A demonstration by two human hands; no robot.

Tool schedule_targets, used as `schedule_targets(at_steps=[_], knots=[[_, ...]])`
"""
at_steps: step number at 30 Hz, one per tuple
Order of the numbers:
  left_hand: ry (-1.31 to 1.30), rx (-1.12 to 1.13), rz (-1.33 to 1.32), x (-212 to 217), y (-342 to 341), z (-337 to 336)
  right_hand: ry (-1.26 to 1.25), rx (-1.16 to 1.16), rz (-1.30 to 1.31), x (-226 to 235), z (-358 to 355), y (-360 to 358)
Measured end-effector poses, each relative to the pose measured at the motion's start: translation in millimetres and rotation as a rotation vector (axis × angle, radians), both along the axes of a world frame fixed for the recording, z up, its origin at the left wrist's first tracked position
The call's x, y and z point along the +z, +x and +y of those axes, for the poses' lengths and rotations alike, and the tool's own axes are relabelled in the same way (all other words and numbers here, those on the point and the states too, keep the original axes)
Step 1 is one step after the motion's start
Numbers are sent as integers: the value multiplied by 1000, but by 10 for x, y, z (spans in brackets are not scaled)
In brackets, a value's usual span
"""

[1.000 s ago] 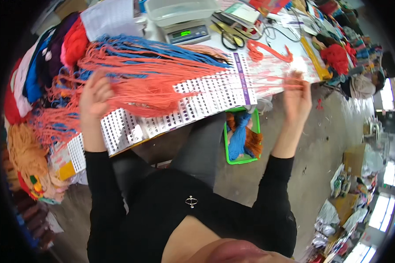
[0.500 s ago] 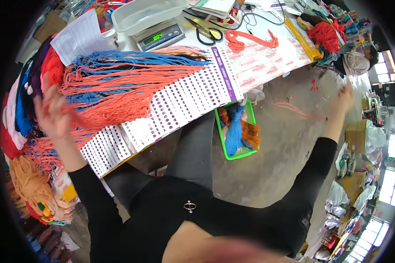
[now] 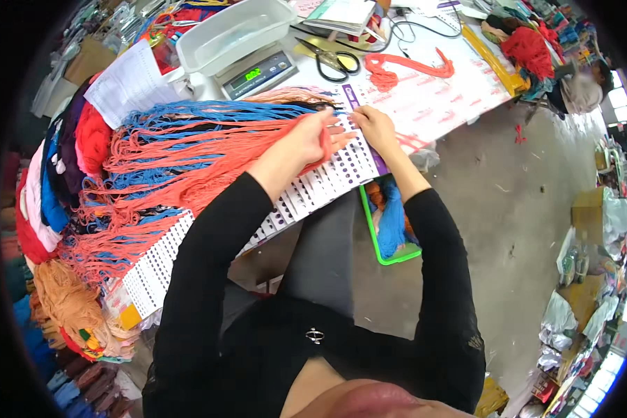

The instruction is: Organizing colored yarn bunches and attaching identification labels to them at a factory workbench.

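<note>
Coral and blue yarn strands (image 3: pixel 209 150) lie in long rows over a white card sheet (image 3: pixel 153 279) printed with rows of dark dots. My left hand (image 3: pixel 310 141) is over their right ends, its fingers pointing right and coral yarn (image 3: pixel 324 145) looped across its palm and fingers. Close beside it, my right hand (image 3: pixel 377 131) is at the sheet's purple edge strip (image 3: pixel 380 165), fingers bent together near the strand ends. Whatever its fingertips pinch is too small to make out.
Behind the yarn stand a digital scale (image 3: pixel 258 75) with a clear plastic tub (image 3: pixel 233 35), and black-handled scissors (image 3: pixel 334 61). A coral yarn hank (image 3: pixel 383 75) lies to their right. A green-rimmed basket (image 3: pixel 397 260) holds yarn below the table edge. Hanks (image 3: pixel 70 299) crowd the left.
My hands have come together from far apart: the left moved right from the far-left strands, the right moved left from beyond the table. Loose coral strands no longer swing over the floor.
</note>
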State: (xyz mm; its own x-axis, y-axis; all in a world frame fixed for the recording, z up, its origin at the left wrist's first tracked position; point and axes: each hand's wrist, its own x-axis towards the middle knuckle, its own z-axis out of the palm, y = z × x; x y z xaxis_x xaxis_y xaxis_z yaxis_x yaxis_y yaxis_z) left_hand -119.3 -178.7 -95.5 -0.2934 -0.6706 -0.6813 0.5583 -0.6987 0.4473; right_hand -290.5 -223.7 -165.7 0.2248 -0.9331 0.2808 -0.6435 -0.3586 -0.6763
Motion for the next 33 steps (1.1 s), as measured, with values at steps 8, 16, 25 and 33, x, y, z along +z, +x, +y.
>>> schedule_targets(at_steps=[8,16,25,33], knots=[[-194,-225,-247,-56,-80,-185,41,-24,-193,-17,-2,35],[-271,-150,-578,-291,-201,-386,119,-24,-194,-18,-41,39],[-620,-294,-1029,-517,22,-381,176,11,23,124,-10,57],[-367,-23,531,543,724,-352,62,1,75,153,77,-35]])
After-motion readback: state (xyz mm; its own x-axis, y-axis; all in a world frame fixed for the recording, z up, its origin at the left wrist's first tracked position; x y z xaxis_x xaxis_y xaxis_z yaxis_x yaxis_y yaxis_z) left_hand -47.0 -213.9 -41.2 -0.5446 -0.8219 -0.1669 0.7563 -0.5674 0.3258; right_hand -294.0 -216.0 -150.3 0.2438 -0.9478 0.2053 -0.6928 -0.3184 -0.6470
